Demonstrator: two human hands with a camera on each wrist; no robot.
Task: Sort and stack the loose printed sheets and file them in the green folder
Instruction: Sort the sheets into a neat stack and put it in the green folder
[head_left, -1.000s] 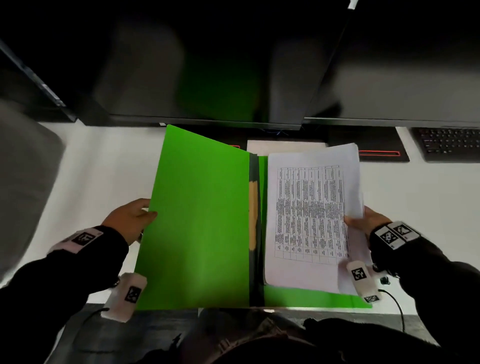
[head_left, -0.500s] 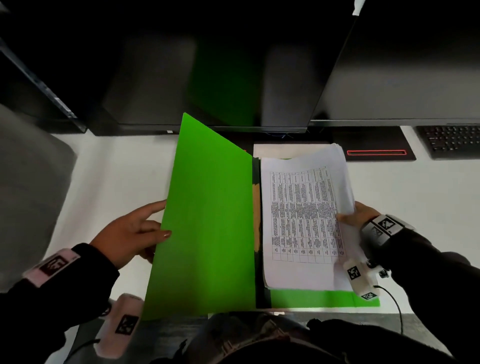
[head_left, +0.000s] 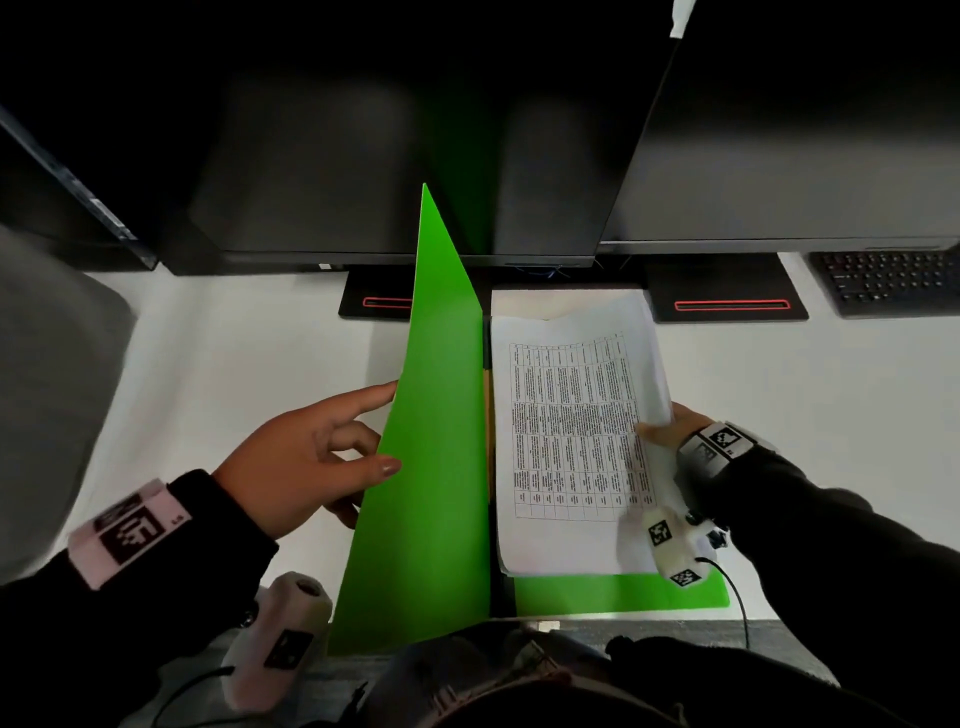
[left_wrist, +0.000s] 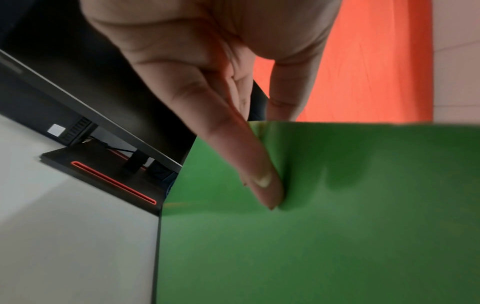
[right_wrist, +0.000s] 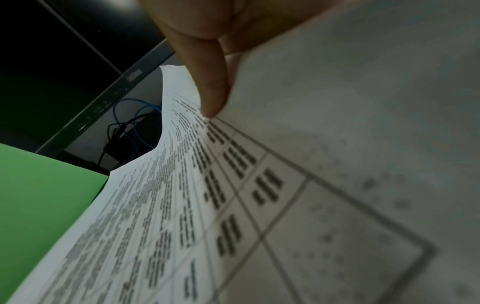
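Your left hand (head_left: 306, 457) pinches the free edge of the folder (head_left: 441, 467) cover, thumb on the inner face, fingers behind; the cover stands near upright. Your right hand (head_left: 670, 428) grips the right edge of the sheets (head_left: 566, 441), which lie on the folder's back flap. Bare desk (head_left: 234, 364) lies left of your left fingers.

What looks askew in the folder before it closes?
The sheets sit slightly crooked on the folder: their far corner overhangs its right side, and their right edge curls up where the right hand pinches it. The left hand holds the cover upright.
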